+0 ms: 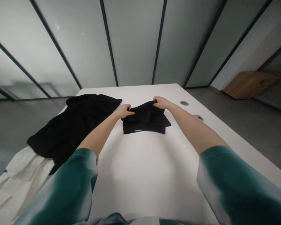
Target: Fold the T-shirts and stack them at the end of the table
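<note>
A folded black garment lies on the white table, straight ahead of me. My left hand grips the near-left corner of its top layer, and my right hand pinches the upper right corner. Both hands lift that layer slightly off the stack. To the left of my left forearm, a larger loose black garment lies spread over the table's left side. It overlaps a crumpled white cloth nearer the table's left edge.
Two round metal grommets are set in the table's right side. Beyond the far edge stand frosted glass partitions with dark frames. A wooden box sits on the grey floor at the right.
</note>
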The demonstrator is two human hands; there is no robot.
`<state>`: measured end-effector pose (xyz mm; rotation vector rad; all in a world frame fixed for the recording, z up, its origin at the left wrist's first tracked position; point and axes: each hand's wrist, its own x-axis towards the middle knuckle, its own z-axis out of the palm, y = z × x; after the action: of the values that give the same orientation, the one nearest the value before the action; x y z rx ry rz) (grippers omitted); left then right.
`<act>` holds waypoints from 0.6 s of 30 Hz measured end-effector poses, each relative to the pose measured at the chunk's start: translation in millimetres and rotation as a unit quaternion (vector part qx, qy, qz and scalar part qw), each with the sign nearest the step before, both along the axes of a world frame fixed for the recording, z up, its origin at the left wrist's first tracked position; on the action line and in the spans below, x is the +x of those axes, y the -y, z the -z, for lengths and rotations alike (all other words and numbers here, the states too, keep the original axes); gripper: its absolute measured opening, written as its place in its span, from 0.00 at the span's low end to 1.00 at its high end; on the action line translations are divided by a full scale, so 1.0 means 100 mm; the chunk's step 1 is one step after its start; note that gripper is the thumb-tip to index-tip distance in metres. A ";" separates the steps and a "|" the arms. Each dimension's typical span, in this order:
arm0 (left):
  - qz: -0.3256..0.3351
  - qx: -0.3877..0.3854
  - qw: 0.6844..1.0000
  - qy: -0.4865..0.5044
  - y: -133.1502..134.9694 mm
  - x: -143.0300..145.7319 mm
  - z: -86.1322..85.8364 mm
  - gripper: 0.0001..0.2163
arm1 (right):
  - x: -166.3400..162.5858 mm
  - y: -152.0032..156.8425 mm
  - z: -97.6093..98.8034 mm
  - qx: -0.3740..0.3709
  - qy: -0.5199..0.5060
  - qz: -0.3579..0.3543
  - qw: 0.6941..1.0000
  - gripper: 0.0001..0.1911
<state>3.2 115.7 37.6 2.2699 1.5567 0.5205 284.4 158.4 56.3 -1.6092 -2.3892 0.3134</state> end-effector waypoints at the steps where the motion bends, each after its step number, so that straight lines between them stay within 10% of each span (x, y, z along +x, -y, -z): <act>1: -0.017 0.031 0.999 -0.019 0.00 0.01 -0.03 0.10 | -0.01 -0.01 -0.01 0.044 -0.007 0.010 0.999 0.06; 8: -0.021 0.230 0.949 -0.214 0.26 0.02 0.10 0.08 | 0.01 0.43 0.17 0.285 0.052 -0.042 0.956 0.11; 18: 0.157 0.133 0.957 -0.203 0.91 -0.05 0.50 0.27 | 0.42 1.29 0.80 0.157 0.105 -0.133 0.973 0.15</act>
<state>-1.5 24.5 -12.0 2.9079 1.3085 0.1895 325.9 29.6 -23.3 -1.2369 -2.6518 -0.1927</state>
